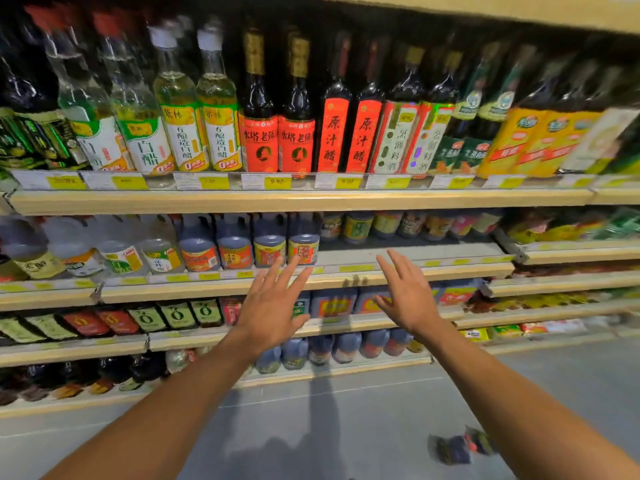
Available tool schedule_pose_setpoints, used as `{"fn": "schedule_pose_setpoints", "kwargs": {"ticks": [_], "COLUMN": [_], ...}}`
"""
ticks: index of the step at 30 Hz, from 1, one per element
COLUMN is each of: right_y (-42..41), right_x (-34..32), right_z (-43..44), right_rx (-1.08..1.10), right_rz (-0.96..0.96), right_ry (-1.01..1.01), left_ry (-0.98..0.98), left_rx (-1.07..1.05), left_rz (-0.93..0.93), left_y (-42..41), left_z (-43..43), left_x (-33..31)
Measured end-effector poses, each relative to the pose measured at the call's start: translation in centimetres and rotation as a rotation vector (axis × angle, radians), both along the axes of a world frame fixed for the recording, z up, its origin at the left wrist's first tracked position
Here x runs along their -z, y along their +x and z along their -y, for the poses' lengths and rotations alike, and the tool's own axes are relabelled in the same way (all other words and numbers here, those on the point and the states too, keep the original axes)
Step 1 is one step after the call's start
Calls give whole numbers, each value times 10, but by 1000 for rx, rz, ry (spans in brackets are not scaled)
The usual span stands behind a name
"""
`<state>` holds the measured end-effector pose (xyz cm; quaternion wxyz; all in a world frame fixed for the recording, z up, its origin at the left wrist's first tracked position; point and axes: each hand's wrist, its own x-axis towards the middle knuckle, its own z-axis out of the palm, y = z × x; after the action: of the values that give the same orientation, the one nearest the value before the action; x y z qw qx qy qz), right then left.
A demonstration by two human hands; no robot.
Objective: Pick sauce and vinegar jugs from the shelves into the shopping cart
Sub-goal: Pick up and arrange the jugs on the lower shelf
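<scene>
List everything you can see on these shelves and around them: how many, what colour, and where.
Clear vinegar bottles: four, pale liquid, top shelf left.
Red-labelled bottles: four, dark, top shelf middle.
Clear jugs: several, second shelf left.
Dark jugs: four, red and yellow labels, second shelf middle.
Small jars: a row, mixed labels, second shelf, back right.
Flat packs: several, black, red and green, third shelf left.
Lower jugs: several, dark, fourth shelf.
Price tags: many, yellow, shelf edges.
Floor: grey, below.
Left hand: open, fingers spread, near the dark jugs.
Right hand: open, before the bare shelf stretch.
</scene>
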<state>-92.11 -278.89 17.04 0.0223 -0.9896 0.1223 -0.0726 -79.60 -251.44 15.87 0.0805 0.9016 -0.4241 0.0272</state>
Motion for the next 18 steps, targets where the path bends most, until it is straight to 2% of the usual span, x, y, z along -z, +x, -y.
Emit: {"fn": "schedule_pose_setpoints", "kwargs": {"ticks": [11, 18], "right_y": [-176, -289], "right_x": [31, 71], "right_z": [140, 222], "right_rx": [328, 500], "right_rz": [-51, -109], "right_ry": [46, 143], "left_ry": [108, 158], "left_rx": [312, 483], "left_rz": [-126, -52], "left_y": [-100, -169], "left_z": [185, 288], "left_x": [31, 64]}}
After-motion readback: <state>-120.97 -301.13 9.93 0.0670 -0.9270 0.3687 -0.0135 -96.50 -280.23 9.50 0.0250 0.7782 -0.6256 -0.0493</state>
